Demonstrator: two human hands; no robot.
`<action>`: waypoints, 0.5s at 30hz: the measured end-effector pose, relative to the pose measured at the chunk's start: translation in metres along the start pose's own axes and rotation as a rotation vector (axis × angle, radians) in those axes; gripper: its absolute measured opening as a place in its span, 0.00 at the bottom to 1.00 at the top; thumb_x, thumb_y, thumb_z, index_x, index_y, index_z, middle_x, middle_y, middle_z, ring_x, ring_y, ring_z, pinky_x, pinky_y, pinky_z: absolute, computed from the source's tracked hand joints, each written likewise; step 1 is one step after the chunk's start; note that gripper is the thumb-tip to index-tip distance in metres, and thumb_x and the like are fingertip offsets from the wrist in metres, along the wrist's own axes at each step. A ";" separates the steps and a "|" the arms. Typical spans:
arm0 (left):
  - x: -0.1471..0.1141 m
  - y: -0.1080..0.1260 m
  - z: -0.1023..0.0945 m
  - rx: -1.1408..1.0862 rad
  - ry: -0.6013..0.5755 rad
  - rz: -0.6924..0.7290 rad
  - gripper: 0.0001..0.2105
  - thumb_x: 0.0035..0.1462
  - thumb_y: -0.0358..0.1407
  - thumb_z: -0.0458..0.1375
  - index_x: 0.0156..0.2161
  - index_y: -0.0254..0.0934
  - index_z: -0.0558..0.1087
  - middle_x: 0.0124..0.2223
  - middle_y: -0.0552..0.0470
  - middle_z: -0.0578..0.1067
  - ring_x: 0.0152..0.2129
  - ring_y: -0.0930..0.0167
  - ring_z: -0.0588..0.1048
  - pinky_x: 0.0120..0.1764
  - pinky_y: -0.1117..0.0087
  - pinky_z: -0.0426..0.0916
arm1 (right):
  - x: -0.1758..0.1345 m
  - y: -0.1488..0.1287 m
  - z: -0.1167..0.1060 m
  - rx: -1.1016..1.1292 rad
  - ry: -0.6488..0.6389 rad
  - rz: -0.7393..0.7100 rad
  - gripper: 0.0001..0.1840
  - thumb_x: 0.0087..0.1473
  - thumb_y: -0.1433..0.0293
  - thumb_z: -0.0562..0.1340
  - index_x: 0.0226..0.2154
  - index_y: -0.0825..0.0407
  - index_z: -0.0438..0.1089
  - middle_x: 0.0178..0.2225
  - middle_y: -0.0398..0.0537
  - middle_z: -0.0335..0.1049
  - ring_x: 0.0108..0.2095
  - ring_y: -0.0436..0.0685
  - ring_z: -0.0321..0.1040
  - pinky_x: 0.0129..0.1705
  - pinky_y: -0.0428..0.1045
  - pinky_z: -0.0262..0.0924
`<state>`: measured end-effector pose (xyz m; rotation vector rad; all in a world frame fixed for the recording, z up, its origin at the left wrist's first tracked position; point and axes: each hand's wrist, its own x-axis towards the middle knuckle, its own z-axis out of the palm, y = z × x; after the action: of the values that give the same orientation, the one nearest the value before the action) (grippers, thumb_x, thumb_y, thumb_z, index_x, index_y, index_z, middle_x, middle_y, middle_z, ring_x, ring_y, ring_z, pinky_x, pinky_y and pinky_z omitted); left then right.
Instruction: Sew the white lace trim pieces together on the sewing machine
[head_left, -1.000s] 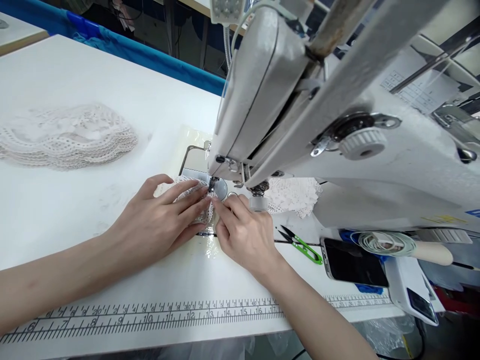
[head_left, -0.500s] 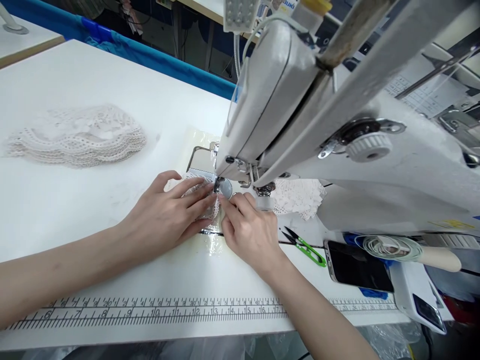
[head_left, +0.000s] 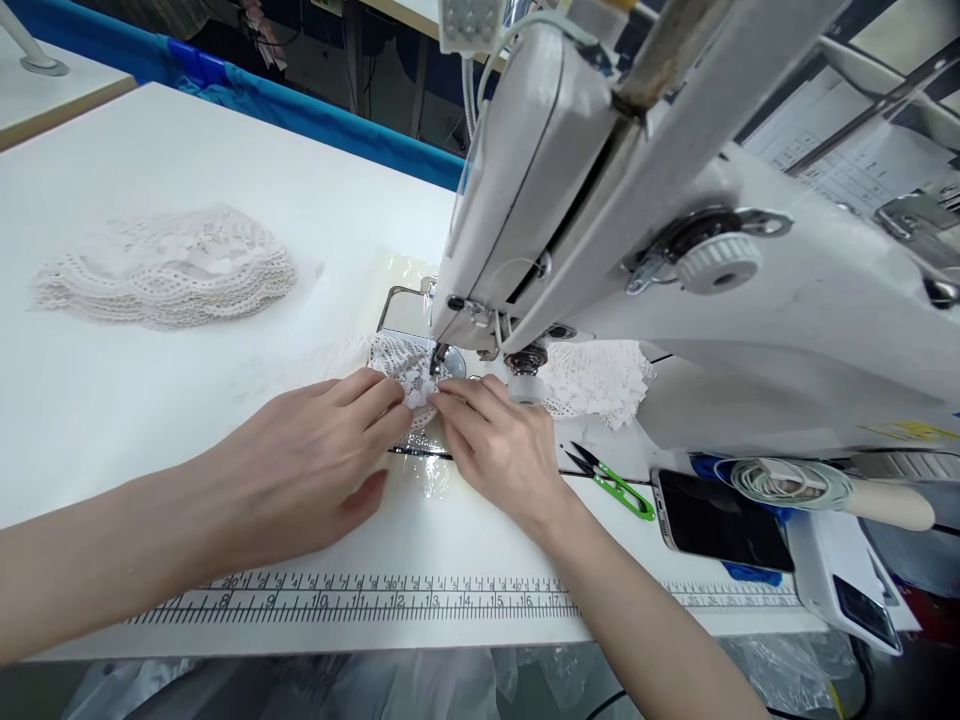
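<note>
Lace (head_left: 396,358) lies at the presser foot (head_left: 437,358), right hand (head_left: 504,450) pinching it (left hand (head_left: 311,455) bent, thumb apart).

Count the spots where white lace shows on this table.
3: the lace stack at left, the lace piece at the fingertips of the left hand and right hand, and the lace pile to its right. The sewing machine may hide more.

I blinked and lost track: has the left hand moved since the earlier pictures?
Yes. The left hand has drawn back, left and downward in the view: its fingertips, earlier beside the presser foot, now lie farther from it, at the lace.
</note>
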<state>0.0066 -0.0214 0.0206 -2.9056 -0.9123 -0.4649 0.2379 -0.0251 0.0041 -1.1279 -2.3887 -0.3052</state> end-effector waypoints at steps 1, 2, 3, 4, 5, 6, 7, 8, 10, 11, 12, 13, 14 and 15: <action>0.001 0.001 0.001 0.036 -0.001 -0.004 0.10 0.59 0.26 0.52 0.42 0.32 0.74 0.40 0.41 0.77 0.36 0.58 0.76 0.30 0.60 0.72 | 0.000 0.001 0.001 0.016 -0.007 0.007 0.15 0.64 0.80 0.58 0.42 0.52 0.79 0.45 0.44 0.83 0.41 0.51 0.76 0.32 0.49 0.59; 0.003 0.001 0.003 0.083 0.006 -0.001 0.11 0.57 0.22 0.51 0.40 0.32 0.74 0.38 0.42 0.76 0.34 0.59 0.75 0.29 0.61 0.71 | 0.000 0.001 0.001 0.033 -0.015 0.018 0.15 0.65 0.80 0.58 0.41 0.52 0.79 0.45 0.44 0.83 0.42 0.51 0.76 0.33 0.49 0.60; 0.005 0.000 0.006 0.132 0.019 0.000 0.12 0.57 0.20 0.49 0.38 0.33 0.73 0.35 0.44 0.75 0.32 0.61 0.74 0.28 0.62 0.69 | 0.000 0.002 0.002 0.053 -0.022 0.030 0.15 0.66 0.78 0.57 0.41 0.52 0.79 0.44 0.45 0.83 0.42 0.51 0.76 0.33 0.49 0.61; 0.008 -0.002 0.008 0.168 0.035 0.004 0.13 0.57 0.18 0.48 0.36 0.34 0.73 0.32 0.45 0.74 0.30 0.62 0.72 0.27 0.63 0.68 | 0.000 0.002 0.002 0.073 -0.029 0.040 0.14 0.67 0.77 0.57 0.42 0.52 0.80 0.44 0.45 0.83 0.42 0.52 0.77 0.33 0.49 0.61; 0.011 -0.004 0.011 0.178 0.051 0.003 0.14 0.57 0.18 0.48 0.33 0.35 0.72 0.30 0.47 0.73 0.28 0.63 0.71 0.26 0.64 0.67 | 0.000 0.002 0.002 0.091 -0.034 0.047 0.14 0.67 0.75 0.58 0.42 0.52 0.80 0.45 0.46 0.83 0.42 0.53 0.77 0.33 0.49 0.62; 0.015 -0.007 0.012 0.155 0.064 -0.005 0.14 0.58 0.18 0.47 0.32 0.36 0.71 0.29 0.48 0.72 0.27 0.64 0.70 0.26 0.65 0.65 | 0.000 0.002 0.002 0.104 -0.034 0.051 0.13 0.66 0.73 0.58 0.42 0.52 0.80 0.45 0.47 0.83 0.42 0.54 0.77 0.32 0.49 0.61; 0.018 -0.010 0.013 0.099 0.075 -0.026 0.14 0.59 0.19 0.47 0.31 0.37 0.70 0.29 0.48 0.72 0.26 0.65 0.70 0.25 0.65 0.64 | 0.001 0.002 0.003 0.110 -0.032 0.053 0.12 0.65 0.73 0.59 0.42 0.52 0.80 0.45 0.47 0.82 0.42 0.54 0.77 0.31 0.49 0.61; 0.021 -0.014 0.014 0.017 0.080 -0.060 0.13 0.59 0.20 0.47 0.31 0.37 0.69 0.29 0.48 0.73 0.26 0.65 0.70 0.25 0.66 0.63 | 0.001 0.002 0.003 0.110 -0.028 0.053 0.12 0.65 0.73 0.59 0.41 0.52 0.80 0.44 0.47 0.82 0.41 0.54 0.77 0.31 0.49 0.60; 0.026 -0.020 0.013 -0.172 0.081 -0.175 0.12 0.59 0.22 0.47 0.33 0.38 0.69 0.31 0.49 0.74 0.28 0.66 0.72 0.25 0.68 0.63 | 0.001 0.003 0.005 0.106 -0.008 0.069 0.13 0.67 0.74 0.59 0.40 0.51 0.81 0.42 0.46 0.83 0.39 0.52 0.77 0.29 0.48 0.58; 0.028 -0.022 0.011 -0.261 0.074 -0.251 0.12 0.60 0.24 0.46 0.34 0.38 0.69 0.33 0.49 0.75 0.28 0.66 0.72 0.26 0.68 0.63 | 0.002 0.003 0.007 0.109 0.008 0.092 0.15 0.69 0.74 0.58 0.39 0.51 0.81 0.39 0.46 0.83 0.36 0.51 0.76 0.28 0.47 0.57; 0.030 -0.025 0.010 -0.341 0.060 -0.323 0.12 0.60 0.25 0.45 0.36 0.38 0.70 0.34 0.49 0.76 0.29 0.67 0.73 0.27 0.68 0.64 | 0.002 0.003 0.008 0.116 0.025 0.124 0.17 0.71 0.73 0.57 0.38 0.51 0.81 0.37 0.45 0.83 0.33 0.50 0.75 0.27 0.47 0.56; 0.032 -0.027 0.009 -0.408 0.037 -0.384 0.13 0.61 0.27 0.44 0.38 0.38 0.71 0.35 0.49 0.76 0.29 0.67 0.74 0.29 0.68 0.65 | 0.003 0.004 0.010 0.125 0.043 0.162 0.18 0.72 0.71 0.56 0.36 0.51 0.81 0.35 0.44 0.82 0.30 0.48 0.74 0.26 0.46 0.55; 0.034 -0.028 0.007 -0.464 0.008 -0.421 0.15 0.63 0.29 0.43 0.41 0.37 0.73 0.37 0.49 0.77 0.30 0.67 0.75 0.31 0.67 0.66 | 0.003 0.004 0.012 0.130 0.061 0.200 0.19 0.73 0.69 0.56 0.35 0.50 0.81 0.33 0.44 0.82 0.27 0.47 0.71 0.25 0.46 0.55; 0.036 -0.030 0.006 -0.509 -0.025 -0.432 0.16 0.65 0.32 0.43 0.44 0.37 0.74 0.39 0.49 0.78 0.32 0.66 0.76 0.33 0.67 0.67 | 0.003 0.004 0.013 0.131 0.079 0.233 0.20 0.74 0.67 0.56 0.35 0.50 0.81 0.31 0.43 0.81 0.25 0.47 0.69 0.24 0.46 0.54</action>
<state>0.0191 0.0234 0.0244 -3.1341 -1.6553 -0.7909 0.2351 -0.0150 -0.0056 -1.2911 -2.1487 -0.1108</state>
